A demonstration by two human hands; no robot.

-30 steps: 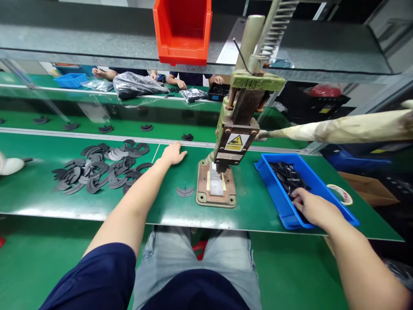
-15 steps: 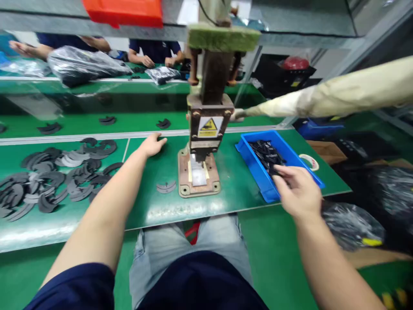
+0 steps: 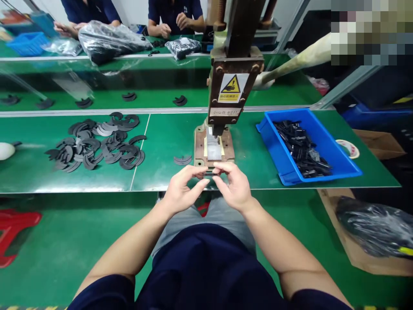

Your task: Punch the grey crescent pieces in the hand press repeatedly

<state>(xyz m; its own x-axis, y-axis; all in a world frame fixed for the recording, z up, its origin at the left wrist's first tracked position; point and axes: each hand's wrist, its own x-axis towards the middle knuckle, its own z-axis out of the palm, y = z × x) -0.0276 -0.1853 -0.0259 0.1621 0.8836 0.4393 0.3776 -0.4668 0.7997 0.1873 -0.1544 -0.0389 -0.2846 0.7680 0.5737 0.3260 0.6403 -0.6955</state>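
My left hand (image 3: 185, 187) and my right hand (image 3: 234, 185) meet at the front of the press base (image 3: 198, 150). Between their fingertips they pinch a small, thin dark piece (image 3: 210, 174), mostly covered by the fingers. Just behind, the hand press (image 3: 235, 60), with a warning label, stands over a pale block (image 3: 214, 150) on its base. One grey curved part (image 3: 183, 160) lies on the table left of the base. To the right is a blue bin (image 3: 342, 165) with many small black pieces (image 3: 298, 146) inside.
A heap of dark curved parts (image 3: 97, 144) covers the left of the green table (image 3: 164, 137). Several more lie on the strip beyond the rail. A tape roll (image 3: 350, 147) is right of the bin. Opposite, co-workers' hands (image 3: 174, 26) show near plastic bags (image 3: 109, 38).
My right hand has come from the blue bin to the front of the press. My left hand has drawn back from near the rail to meet it. The camera view has shifted.
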